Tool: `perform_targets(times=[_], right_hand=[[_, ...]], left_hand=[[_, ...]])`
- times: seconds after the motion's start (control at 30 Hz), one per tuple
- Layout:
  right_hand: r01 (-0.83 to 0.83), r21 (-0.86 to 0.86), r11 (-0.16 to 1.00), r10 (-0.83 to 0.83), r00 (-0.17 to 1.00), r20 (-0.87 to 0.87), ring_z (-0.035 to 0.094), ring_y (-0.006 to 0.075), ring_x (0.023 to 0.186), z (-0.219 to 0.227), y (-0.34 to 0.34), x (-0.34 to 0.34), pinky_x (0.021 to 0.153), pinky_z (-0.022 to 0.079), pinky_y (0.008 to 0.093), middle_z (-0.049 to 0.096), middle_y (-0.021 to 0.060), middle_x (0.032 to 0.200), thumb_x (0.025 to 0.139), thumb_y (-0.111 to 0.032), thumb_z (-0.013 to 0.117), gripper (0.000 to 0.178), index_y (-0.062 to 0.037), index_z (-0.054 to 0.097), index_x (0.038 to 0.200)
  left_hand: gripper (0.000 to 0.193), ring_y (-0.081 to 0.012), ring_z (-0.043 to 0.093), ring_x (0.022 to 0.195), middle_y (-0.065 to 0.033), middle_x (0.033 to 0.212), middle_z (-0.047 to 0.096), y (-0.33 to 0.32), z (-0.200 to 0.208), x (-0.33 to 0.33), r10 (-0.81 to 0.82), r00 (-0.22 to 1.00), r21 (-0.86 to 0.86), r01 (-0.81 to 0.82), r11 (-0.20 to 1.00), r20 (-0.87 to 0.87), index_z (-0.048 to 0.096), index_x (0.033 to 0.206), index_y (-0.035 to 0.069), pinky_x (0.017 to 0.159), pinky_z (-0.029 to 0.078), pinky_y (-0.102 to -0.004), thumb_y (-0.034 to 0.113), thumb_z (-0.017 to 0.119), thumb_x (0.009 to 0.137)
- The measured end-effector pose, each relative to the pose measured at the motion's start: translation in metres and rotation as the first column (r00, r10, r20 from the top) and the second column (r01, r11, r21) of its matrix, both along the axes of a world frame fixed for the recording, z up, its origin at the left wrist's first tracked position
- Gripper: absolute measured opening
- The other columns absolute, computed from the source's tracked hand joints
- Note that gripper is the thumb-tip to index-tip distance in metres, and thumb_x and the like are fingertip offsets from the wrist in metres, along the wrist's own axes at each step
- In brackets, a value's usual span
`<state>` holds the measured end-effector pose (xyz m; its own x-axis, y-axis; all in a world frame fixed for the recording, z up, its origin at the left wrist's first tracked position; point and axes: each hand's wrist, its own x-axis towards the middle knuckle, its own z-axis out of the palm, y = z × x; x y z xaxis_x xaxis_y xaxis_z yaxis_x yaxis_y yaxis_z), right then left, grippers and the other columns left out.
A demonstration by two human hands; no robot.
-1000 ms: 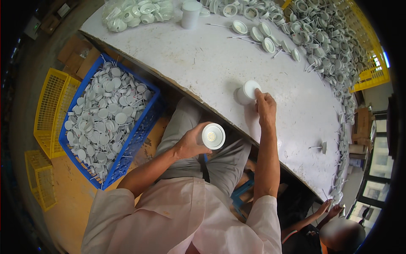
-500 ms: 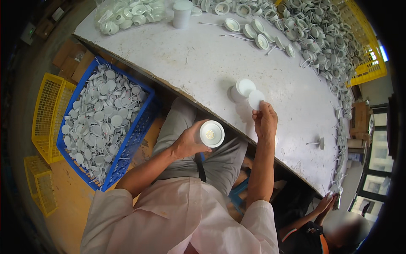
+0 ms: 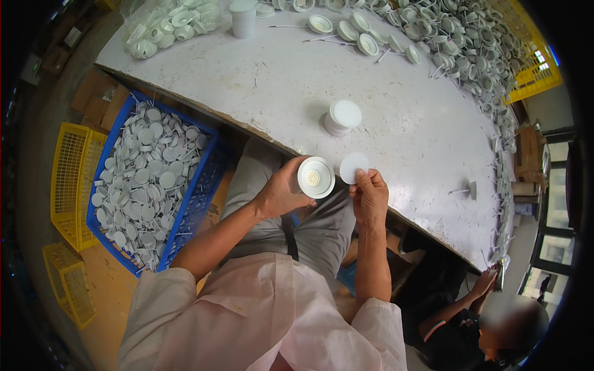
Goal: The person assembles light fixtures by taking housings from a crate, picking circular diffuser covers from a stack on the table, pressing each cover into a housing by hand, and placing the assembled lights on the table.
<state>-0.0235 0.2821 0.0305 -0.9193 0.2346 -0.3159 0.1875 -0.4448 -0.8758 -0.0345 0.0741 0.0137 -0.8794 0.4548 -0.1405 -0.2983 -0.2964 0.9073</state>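
My left hand [image 3: 279, 190] is wrapped round a white round lamp housing [image 3: 317, 167] above my lap, at the table edge. Its open face is turned up and shows a ring of small yellowish LEDs inside. Between thumb and fingers of my right hand [image 3: 371, 199] is a thin white disc [image 3: 353, 167], pinched by its near rim. The disc is just right of the housing, a small gap apart from it. Beyond both, on the white table [image 3: 260, 93], stands a stack of white discs [image 3: 344, 115]. The underside of the housing is hidden by my left hand.
A blue crate [image 3: 210, 161] full of small white lamps with wires stands at left, beside yellow crates [image 3: 68, 167]. Lamps [image 3: 445, 37] are heaped along the table's far and right sides. A clear bag [image 3: 167, 28] and a white stack [image 3: 244, 18] lie far left. A co-worker [image 3: 464, 328] sits at right.
My right hand has brought the disc from beside the stack leftward and nearer, close to the lamp housing. My left hand has shifted slightly right and away from me with the housing.
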Motion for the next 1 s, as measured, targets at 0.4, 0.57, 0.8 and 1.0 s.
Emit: perform_targets(times=[0.4, 0.57, 0.8, 1.0], right_hand=[[-0.143, -0.043, 0.989, 0.147, 0.98, 0.133, 0.051, 0.0078, 0.057, -0.019, -0.012, 0.019, 0.052, 0.041, 0.0202, 0.061, 0.0026, 0.072, 0.088, -0.017, 0.064, 0.013, -0.0045, 0.061, 0.086], [-0.104, -0.243, 0.964, 0.125, 0.989, 0.074, 0.051, 0.0065, 0.063, -0.016, -0.012, 0.022, 0.056, 0.04, 0.0185, 0.063, 0.0023, 0.078, 0.089, -0.013, 0.061, 0.01, -0.0037, 0.06, 0.093], [-0.069, -0.221, 0.973, 0.081, 0.996, 0.045, 0.05, 0.0063, 0.057, -0.024, -0.013, 0.025, 0.053, 0.041, 0.0196, 0.062, 0.0027, 0.074, 0.088, -0.011, 0.062, 0.008, -0.0042, 0.059, 0.09], [-0.099, 0.016, 0.995, 0.096, 0.987, 0.13, 0.049, 0.0066, 0.051, -0.025, -0.026, 0.02, 0.046, 0.039, 0.0195, 0.06, 0.0024, 0.069, 0.085, -0.01, 0.066, 0.01, -0.003, 0.059, 0.087]], left_hand=[[0.073, -0.0205, 0.048, 0.121, -0.0128, 0.129, 0.047, -0.002, -0.002, 0.002, -0.006, 0.974, -0.261, -0.055, 0.964, -0.227, 0.03, 0.137, 0.0, 0.1, 0.044, -0.0334, -0.008, 0.065, 0.073], [0.074, -0.0199, 0.048, 0.12, -0.0126, 0.129, 0.047, -0.009, -0.005, 0.002, 0.049, 0.973, -0.239, -0.103, 0.965, -0.224, 0.031, 0.137, 0.0, 0.099, 0.044, -0.0331, -0.008, 0.066, 0.072], [0.074, -0.0197, 0.049, 0.119, -0.0128, 0.129, 0.047, -0.007, -0.006, 0.003, 0.039, 0.972, -0.227, -0.093, 0.969, -0.232, 0.031, 0.137, 0.0, 0.098, 0.044, -0.0327, -0.008, 0.067, 0.072], [0.075, -0.0199, 0.048, 0.121, -0.0128, 0.13, 0.047, -0.003, -0.007, 0.006, 0.019, 0.976, -0.231, -0.07, 0.97, -0.217, 0.029, 0.138, 0.001, 0.099, 0.043, -0.0328, -0.006, 0.066, 0.074]])
